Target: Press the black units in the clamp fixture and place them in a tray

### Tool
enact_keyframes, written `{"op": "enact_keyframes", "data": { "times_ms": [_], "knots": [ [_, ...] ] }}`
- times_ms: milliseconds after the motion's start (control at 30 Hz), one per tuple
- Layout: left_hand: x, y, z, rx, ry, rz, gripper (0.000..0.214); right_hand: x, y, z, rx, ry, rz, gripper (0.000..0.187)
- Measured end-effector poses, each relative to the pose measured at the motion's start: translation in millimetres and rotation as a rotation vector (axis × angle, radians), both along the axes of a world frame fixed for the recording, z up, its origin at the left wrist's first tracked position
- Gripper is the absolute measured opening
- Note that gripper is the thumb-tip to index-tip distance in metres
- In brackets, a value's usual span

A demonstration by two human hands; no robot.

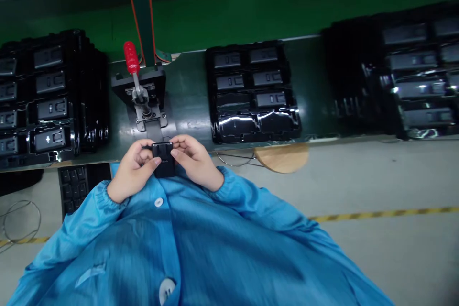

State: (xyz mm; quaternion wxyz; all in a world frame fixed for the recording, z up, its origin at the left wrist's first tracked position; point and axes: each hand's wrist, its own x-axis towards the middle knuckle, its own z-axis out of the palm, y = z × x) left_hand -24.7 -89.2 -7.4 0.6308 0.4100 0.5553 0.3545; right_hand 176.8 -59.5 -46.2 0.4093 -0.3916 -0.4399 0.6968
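A dark green bench (190,86) runs beyond the hands of a worker in a blue coat (229,244), with a brighter green surface (251,14) behind it. Just past the fingers stands a metal clamp (145,100) topped by a red handle (131,57). A black tray (251,135) holding five dark pieces lies to the right of the hands; stacked trays (91,105) rise to their left, and another stack (353,76) sits farther right. Below the bench, to the right of the hands, a round wooden seat (283,158) shows above a pale floor (387,172) marked with striped tape (387,213).

The black case (165,165), small and boxy with tiny pale lettering, is held at the bench's near edge, in front of the coat. The left hand (135,168) and right hand (196,163) grip its opposite sides, thumbs on its face, wrists angled inward.
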Motion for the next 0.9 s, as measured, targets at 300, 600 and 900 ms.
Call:
{"op": "enact_keyframes", "data": {
  "times_ms": [300,600,900],
  "knots": [
    [20.1,8.3,-8.2,0.009,-0.011,-0.074,0.050,20.0,0.0,3.1,-0.025,0.026,-0.067,0.030],
    [64.6,36.9,-11.2,0.001,0.035,-0.268,0.066,78.1,-2.9,4.9,-0.078,-0.036,-0.143,0.039],
    [69.6,19.6,-18.9,0.158,0.244,-0.511,0.033,149.5,87.3,-12.3,-0.135,-0.343,-0.765,0.030]
  ]
}}
